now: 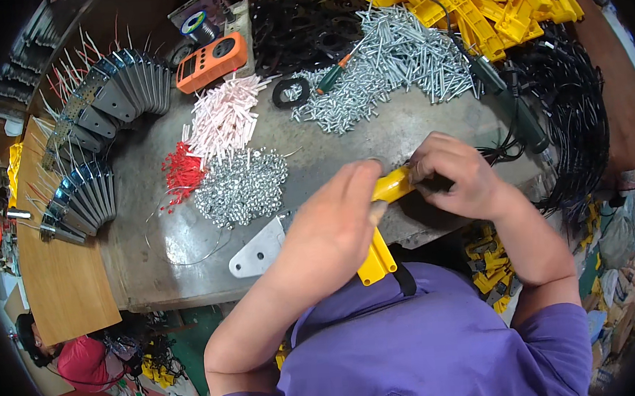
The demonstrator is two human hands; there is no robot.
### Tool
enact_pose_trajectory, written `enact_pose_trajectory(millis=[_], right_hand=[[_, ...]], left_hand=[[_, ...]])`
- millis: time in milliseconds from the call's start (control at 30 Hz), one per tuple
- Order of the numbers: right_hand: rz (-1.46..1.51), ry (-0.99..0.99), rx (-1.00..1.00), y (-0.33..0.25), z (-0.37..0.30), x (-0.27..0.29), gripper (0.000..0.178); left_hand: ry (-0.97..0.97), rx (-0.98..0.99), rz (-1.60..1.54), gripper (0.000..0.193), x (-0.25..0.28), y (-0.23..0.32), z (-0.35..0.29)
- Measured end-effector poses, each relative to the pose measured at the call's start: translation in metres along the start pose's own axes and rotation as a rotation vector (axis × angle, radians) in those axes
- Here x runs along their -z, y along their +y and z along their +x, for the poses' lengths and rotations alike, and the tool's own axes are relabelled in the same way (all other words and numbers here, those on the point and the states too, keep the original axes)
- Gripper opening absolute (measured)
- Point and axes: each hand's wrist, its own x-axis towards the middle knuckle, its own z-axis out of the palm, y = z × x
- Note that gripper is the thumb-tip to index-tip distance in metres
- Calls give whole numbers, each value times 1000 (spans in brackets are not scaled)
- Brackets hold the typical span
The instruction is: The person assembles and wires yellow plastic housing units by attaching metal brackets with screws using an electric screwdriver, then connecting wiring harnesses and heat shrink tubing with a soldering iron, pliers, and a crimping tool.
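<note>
The left hand (337,215) is curled closed around a yellow casing (390,186), its knuckles uppermost, so most of the grip is hidden. The right hand (457,176) has its fingers bent in and gathered on the casing's right end; whether a smaller part is also between the fingertips I cannot tell. The casing thus lies between the two hands, over the near edge of the workbench (168,271). A second yellow section (377,258) shows just below the left hand, and a grey metal plate (260,250) with holes juts out to its left; how these join the casing is hidden.

For good work here, the left hand should keep the casing steady while the right fingertips do the fine handling; tilting that end toward the eyes would probably help, and too hard a squeeze could shift a loosely fitted part.

Beyond the left hand lies a heap of nuts (242,188), with red pieces (182,172) and pale tubes (225,116) past it. Straight ahead of both hands are the screws (418,55) and a screwdriver (335,74). Beyond the right hand rests a dark green tool (511,107), near black cables (565,107).
</note>
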Motion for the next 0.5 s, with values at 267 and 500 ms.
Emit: enact_pose_trajectory(millis=[267,500], right_hand=[[-135,86,109,7,-16,-4,28],[-134,-73,86,1,-16,18,26]], left_hand=[[-165,-3,62,48,-30,5,25],[-139,-36,118,42,-30,11,35]])
